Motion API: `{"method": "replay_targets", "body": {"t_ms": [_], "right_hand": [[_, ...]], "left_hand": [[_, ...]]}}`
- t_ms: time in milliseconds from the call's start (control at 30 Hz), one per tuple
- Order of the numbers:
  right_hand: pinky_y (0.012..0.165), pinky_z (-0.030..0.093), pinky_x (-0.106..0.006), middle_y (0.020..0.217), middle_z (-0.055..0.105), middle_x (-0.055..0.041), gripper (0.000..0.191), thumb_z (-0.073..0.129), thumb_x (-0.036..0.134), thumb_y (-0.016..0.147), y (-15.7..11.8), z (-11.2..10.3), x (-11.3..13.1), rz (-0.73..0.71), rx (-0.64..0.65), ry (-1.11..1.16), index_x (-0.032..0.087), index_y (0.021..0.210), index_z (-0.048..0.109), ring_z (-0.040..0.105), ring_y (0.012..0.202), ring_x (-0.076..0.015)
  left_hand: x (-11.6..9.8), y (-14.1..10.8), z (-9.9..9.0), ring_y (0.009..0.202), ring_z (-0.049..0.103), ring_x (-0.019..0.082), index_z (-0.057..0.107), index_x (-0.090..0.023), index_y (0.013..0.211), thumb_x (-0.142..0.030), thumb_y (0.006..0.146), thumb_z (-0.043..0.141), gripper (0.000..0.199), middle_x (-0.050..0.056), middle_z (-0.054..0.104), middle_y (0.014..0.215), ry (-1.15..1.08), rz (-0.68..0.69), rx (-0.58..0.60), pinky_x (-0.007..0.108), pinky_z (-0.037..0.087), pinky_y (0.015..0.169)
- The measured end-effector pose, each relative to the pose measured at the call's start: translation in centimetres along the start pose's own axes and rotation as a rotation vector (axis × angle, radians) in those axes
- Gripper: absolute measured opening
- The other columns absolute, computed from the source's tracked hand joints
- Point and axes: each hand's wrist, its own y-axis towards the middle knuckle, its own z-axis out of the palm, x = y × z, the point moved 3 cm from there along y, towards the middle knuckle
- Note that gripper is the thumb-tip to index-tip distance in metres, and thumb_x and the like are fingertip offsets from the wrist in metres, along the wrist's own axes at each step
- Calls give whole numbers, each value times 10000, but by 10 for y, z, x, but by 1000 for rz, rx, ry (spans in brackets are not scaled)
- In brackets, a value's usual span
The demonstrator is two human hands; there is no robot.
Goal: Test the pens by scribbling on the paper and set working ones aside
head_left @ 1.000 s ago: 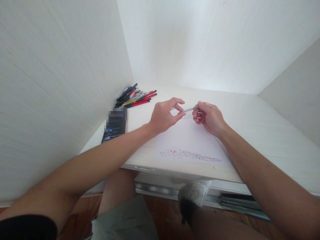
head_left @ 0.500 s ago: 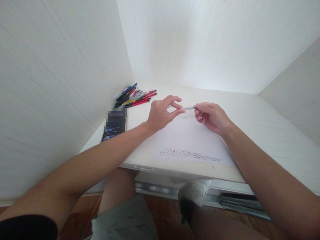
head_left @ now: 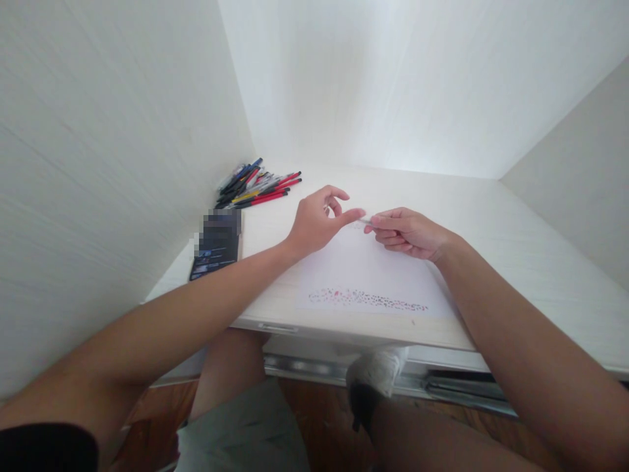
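My right hand [head_left: 410, 234] is closed, its thumb and forefinger pinching a slim grey pen-like rod [head_left: 365, 221] above the paper. At the rod's other end is the thumb of my left hand [head_left: 319, 219]. Its forefinger arches away and the other fingers curl in. A small pale bit shows inside that curl, too little to name. Most of the rod is hidden by the fingers. Beneath both hands lies a white sheet of paper [head_left: 363, 269], with rows of small black and red marks along its near edge and faint marks near its far edge.
A pile of pens [head_left: 258, 187], black, red, blue, yellow and clear, lies at the back left. Before it rests a dark phone-like screen [head_left: 216, 246], partly pixelated. White walls [head_left: 354, 78] enclose the white desk [head_left: 521, 262]. Under the desk edge are metal rails [head_left: 314, 368].
My right hand has moved left and turned slightly, so the hands are closer and less of the rod shows between them. The whole view has shifted a little.
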Motion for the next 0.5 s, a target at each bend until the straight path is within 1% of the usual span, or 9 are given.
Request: {"method": "replay_targets", "body": {"t_ms": [67, 133, 167, 233, 300, 333, 400, 467, 500], "right_hand": [[409, 73, -247, 560, 261, 89, 290, 806, 448, 874, 2, -4, 2, -23, -55, 75, 176, 841, 712, 145, 494, -76], [390, 122, -254, 560, 265, 85, 308, 771, 469, 901, 5, -7, 4, -79, -112, 162, 201, 805, 652, 158, 483, -86], [385, 162, -258, 557, 262, 84, 328, 752, 485, 919, 6, -8, 6, -110, -137, 198, 217, 788, 614, 173, 474, -91], [390, 250, -267, 550, 246, 87, 372, 705, 528, 956, 10, -9, 8, -172, -185, 243, 244, 776, 547, 208, 457, -102], [406, 318, -278, 541, 233, 90, 401, 661, 575, 980, 13, -7, 9, -228, -227, 256, 259, 786, 507, 239, 446, -111], [417, 343, -284, 537, 240, 89, 408, 646, 593, 985, 15, -6, 8, -252, -244, 257, 264, 794, 497, 259, 445, -116], [447, 389, -297, 532, 297, 78, 403, 624, 610, 994, 19, -1, 6, -289, -273, 257, 272, 816, 497, 332, 460, -129], [498, 444, -316, 565, 429, 46, 379, 609, 606, 1005, 23, 4, 3, -302, -291, 262, 278, 842, 512, 464, 526, -153], [532, 477, -327, 608, 509, 24, 365, 605, 600, 1008, 24, 8, 0, -303, -299, 271, 279, 856, 521, 540, 589, -170]], "left_hand": [[4, 1, 5, 664, 604, 163, 677, -231, 989, -613, 948, 649, 385, 28, 683, 758, -120, -137, 48, 335, 495, 621], [6, 0, 11, 595, 558, 161, 682, -223, 995, -537, 1007, 510, 358, 50, 665, 742, -331, -278, 192, 348, 482, 563], [5, -1, 14, 576, 543, 163, 695, -214, 1009, -484, 997, 488, 341, 68, 667, 745, -449, -337, 289, 355, 476, 543], [0, -5, 18, 590, 553, 174, 731, -188, 1045, -402, 939, 514, 322, 109, 687, 785, -654, -414, 465, 371, 485, 543], [-7, -10, 20, 653, 595, 184, 760, -175, 1045, -350, 907, 545, 310, 136, 709, 863, -767, -449, 593, 375, 508, 575], [-10, -13, 21, 684, 612, 184, 768, -180, 1031, -334, 914, 550, 291, 137, 718, 904, -790, -457, 629, 370, 515, 590], [-14, -18, 26, 733, 630, 179, 764, -198, 995, -318, 951, 551, 248, 124, 728, 968, -789, -460, 658, 356, 523, 614], [-16, -22, 33, 727, 621, 163, 741, -208, 988, -328, 996, 549, 227, 107, 729, 989, -783, -468, 638, 340, 526, 625], [-17, -24, 36, 706, 608, 151, 726, -210, 1004, -343, 1017, 544, 226, 98, 727, 985, -792, -483, 619, 331, 526, 624]]}}
